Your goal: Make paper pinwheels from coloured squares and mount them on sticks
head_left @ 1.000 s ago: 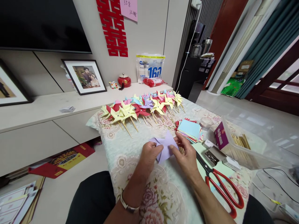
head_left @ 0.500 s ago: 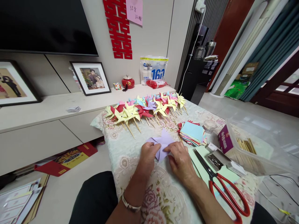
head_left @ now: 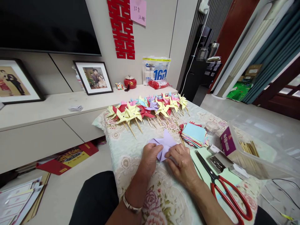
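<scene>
A purple paper pinwheel (head_left: 167, 139) with folded blades is between my hands, low over the flowered tablecloth. My left hand (head_left: 151, 154) grips its left side, thumb on top near the middle. On the right side, my right hand (head_left: 180, 161) has fingers and thumb closed on the paper's lower right edge. Whether a pin is at the centre cannot be seen. To the right of my right hand lie red-handled scissors (head_left: 212, 173) and an open small box of metal pins (head_left: 217, 164). Beyond them is a stack of coloured paper squares (head_left: 194, 133).
Finished pinwheels on sticks (head_left: 146, 110) line the table's far edge. A clear plastic bin (head_left: 264, 162) of wooden sticks stands at the right, beside a round clear container (head_left: 211, 127). Light green paper (head_left: 202, 159) lies under the scissors. Behind is a cabinet (head_left: 56, 115) with photo frames.
My right fingers have shifted slightly down along the purple paper and curled in more. My left hand keeps its grip. The view has turned slightly left.
</scene>
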`<state>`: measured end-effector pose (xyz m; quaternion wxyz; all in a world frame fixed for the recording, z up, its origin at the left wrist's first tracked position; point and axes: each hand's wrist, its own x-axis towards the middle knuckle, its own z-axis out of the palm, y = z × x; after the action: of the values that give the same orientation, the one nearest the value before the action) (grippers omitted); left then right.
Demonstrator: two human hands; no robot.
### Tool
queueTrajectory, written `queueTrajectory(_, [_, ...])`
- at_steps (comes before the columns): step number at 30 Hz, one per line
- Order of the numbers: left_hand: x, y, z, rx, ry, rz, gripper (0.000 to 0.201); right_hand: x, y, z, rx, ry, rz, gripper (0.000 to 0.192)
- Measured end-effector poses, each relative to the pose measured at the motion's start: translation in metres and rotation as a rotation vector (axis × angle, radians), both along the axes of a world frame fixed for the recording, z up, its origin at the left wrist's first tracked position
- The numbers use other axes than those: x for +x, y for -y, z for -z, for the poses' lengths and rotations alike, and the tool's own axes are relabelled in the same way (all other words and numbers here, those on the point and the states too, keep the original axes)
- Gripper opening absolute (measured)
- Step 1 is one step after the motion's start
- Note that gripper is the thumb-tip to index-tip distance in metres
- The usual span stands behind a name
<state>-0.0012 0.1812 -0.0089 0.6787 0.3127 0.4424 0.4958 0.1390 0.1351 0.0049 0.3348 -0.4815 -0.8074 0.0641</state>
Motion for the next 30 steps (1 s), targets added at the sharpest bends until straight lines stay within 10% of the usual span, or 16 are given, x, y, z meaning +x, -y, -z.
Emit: queueTrajectory(30, [0.007, -0.0001, 0.0057, -0.02, -0.055, -0.019, 0.013, 0.005, -0.0035, 0.0022, 0.021, -0.002, 0.057, 0.018])
